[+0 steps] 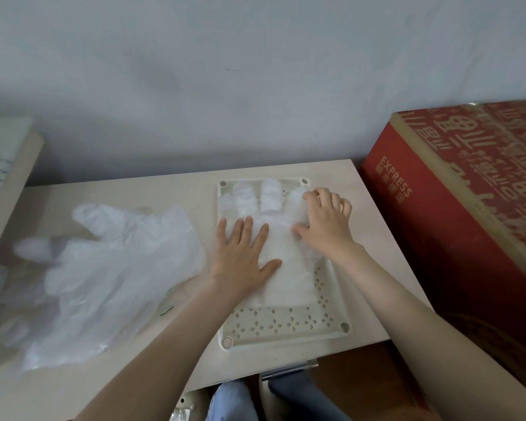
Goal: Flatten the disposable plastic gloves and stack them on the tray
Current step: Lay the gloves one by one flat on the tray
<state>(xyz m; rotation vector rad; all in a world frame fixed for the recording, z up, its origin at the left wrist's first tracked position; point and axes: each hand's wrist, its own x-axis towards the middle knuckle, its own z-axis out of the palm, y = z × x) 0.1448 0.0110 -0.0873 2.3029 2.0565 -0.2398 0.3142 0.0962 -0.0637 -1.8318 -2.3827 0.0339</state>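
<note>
A pale perforated tray (286,325) lies on the wooden table, right of centre. A clear plastic glove (271,196) is spread on it, fingers pointing to the wall. My left hand (242,256) presses flat on the glove's palm with straight fingers. My right hand (327,220) rests on the glove's right side, fingers curled at the glove's fingers; whether they pinch the film I cannot tell. A heap of loose clear gloves (104,278) lies on the table to the left of the tray.
A large red cardboard box (468,214) stands close against the table's right side. A light wooden panel (9,177) leans at the far left. The wall runs just behind the table (134,192). Knees in blue trousers (234,402) show below the front edge.
</note>
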